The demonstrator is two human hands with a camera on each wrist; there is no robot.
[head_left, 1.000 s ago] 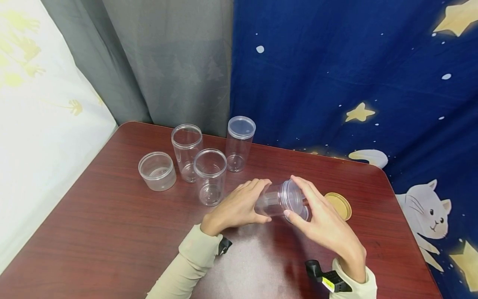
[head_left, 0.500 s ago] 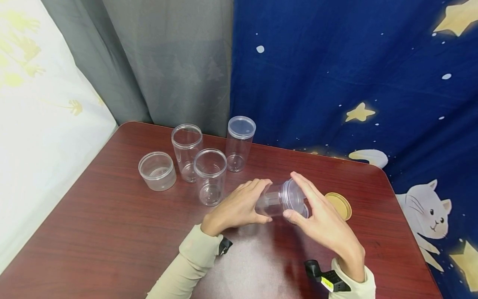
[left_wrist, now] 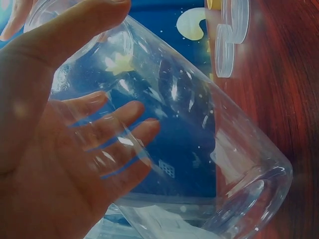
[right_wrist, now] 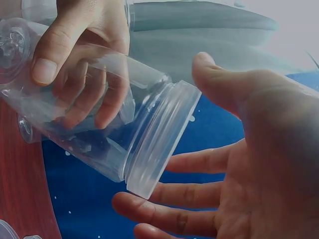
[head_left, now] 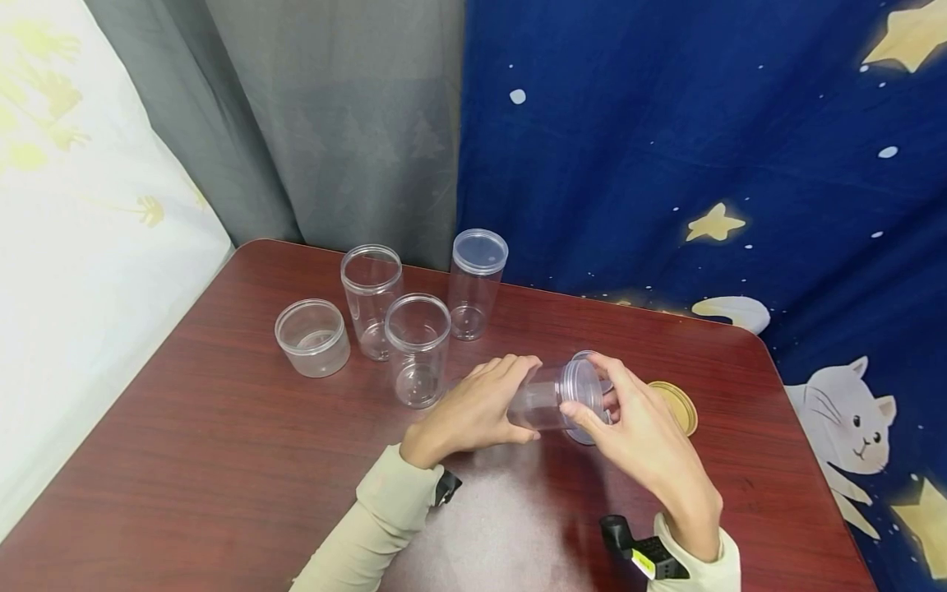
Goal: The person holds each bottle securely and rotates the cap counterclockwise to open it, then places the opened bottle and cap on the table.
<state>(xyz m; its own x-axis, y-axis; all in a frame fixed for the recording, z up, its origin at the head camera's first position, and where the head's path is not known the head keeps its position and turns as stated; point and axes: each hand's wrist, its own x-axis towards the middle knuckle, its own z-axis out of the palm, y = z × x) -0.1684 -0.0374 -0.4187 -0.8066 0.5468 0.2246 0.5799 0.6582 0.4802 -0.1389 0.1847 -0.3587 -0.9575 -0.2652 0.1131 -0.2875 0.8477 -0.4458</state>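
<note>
My left hand grips a clear plastic jar, thumb on one side and fingers on the other. The jar lies tilted above the table, its lidded end toward my right hand. A clear screw lid sits over the jar's mouth. In the right wrist view, my right fingers are spread around that lid, with the thumb a little apart from its rim. Whether a fingertip touches the lid I cannot tell. More clear lids lie on the table beyond, partly hidden by the right hand.
A gold lid lies right of my right hand. Two lidless-looking tall jars and a short jar stand left. One tall jar with a lid stands at the table's back edge, near the curtain.
My right hand has turned around the lid; its fingers have come down from the lid's upper edge and bent more. The left hand and jar have hardly moved.
</note>
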